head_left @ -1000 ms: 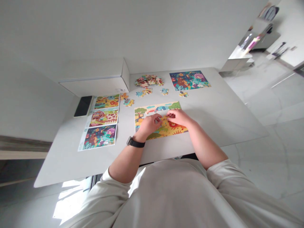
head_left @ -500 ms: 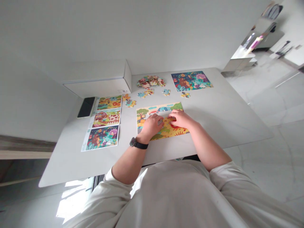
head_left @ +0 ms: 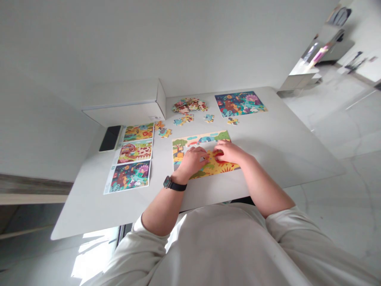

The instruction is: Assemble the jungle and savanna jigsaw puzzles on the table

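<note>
A partly assembled jigsaw (head_left: pixel 220 169) with a yellow savanna picture lies on the white table, a bare gap showing in its middle. My left hand (head_left: pixel 195 161), with a black watch on its wrist, rests over the puzzle's left-centre part, fingers curled down; what is under the fingertips is hidden. My right hand (head_left: pixel 228 152) is on the puzzle's right part by a red patch, fingers bent onto the pieces. Loose pieces lie beyond the puzzle: a blue one (head_left: pixel 208 118), a yellow one (head_left: pixel 232 121) and a blue and yellow one (head_left: pixel 164 132).
A heap of pieces (head_left: pixel 190 105) lies near the wall, left of a finished dark puzzle (head_left: pixel 241 103). At left are a white box (head_left: pixel 125 113), a black phone (head_left: pixel 110 138) and a sheet with three pictures (head_left: pixel 134 152). The table (head_left: pixel 285 147) extends right.
The camera view has shifted slightly, so the table sits a little lower. My left hand has moved slightly right over the puzzle; my right hand stays nearly in place.
</note>
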A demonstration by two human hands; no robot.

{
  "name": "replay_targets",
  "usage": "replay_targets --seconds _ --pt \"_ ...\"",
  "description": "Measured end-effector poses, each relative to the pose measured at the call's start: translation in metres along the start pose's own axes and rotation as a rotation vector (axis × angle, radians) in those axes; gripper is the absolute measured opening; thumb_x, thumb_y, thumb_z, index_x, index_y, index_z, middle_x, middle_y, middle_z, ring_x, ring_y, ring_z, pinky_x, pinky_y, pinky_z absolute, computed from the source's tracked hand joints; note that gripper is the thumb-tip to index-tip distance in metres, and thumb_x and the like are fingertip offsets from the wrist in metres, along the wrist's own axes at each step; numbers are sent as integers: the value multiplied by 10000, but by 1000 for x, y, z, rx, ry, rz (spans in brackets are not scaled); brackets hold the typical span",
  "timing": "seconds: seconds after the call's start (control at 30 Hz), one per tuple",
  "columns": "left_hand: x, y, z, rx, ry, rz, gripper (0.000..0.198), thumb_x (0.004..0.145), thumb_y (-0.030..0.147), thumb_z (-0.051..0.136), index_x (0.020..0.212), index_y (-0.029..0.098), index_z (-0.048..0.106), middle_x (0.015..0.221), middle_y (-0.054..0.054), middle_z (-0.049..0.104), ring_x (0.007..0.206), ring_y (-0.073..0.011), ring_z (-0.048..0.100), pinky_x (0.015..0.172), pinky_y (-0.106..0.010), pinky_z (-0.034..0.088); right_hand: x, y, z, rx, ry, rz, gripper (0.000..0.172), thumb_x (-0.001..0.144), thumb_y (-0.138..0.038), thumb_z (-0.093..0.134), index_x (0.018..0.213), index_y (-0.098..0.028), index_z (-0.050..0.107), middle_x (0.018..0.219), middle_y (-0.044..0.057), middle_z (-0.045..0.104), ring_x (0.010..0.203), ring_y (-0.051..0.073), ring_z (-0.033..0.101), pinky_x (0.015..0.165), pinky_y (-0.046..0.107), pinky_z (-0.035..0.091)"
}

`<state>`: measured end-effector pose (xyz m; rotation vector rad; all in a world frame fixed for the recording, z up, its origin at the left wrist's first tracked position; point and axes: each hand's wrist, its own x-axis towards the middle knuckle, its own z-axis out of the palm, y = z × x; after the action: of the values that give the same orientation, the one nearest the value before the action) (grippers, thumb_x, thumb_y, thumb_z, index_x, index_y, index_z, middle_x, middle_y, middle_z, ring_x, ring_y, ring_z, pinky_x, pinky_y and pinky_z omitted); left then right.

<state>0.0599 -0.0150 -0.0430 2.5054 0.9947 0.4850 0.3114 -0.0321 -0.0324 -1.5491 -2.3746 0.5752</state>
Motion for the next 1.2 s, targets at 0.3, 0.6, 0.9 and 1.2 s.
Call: replay_targets --seconds 0.3,0.6,0.9,1.2 --pt "0 5 -1 21 -20 -38 122 950 270 749 1011 262 854 1244 -71 782 1091 -286 705 1092 -475 529 1 -7 -1 -118 -45 -2 151 885 -163 795 1025 -217 795 1165 112 718 1073 294 689 965 395 535" --pt "0 16 -8 146 -79 -37 198 964 303 763 1146 278 838 1326 -73 754 1246 -330 647 1170 -524 469 -1 -15 -3 -220 -51 -3 217 912 -183 793 1126 -209 808 1187 136 730 1152 331 695 1040 440 541" --pt "-49 -53 -45 219 -76 -108 820 851 567 889 1567 278 611 1695 -190 487 1584 -409 434 1341 -648 266 -18 3 0 -214 29 -22 567 860 -408 905 1388 -261 760 1552 160 622 1446 399 578 1222 553 475" --pt "-52 -66 -47 216 -116 -150 850 810 627 894 1539 281 626 1714 -182 471 1609 -403 416 1367 -645 213 -8 17 -4 -209 -54 -8 728 796 -434 942 1471 -286 712 1593 158 610 1517 405 542 1263 584 451"
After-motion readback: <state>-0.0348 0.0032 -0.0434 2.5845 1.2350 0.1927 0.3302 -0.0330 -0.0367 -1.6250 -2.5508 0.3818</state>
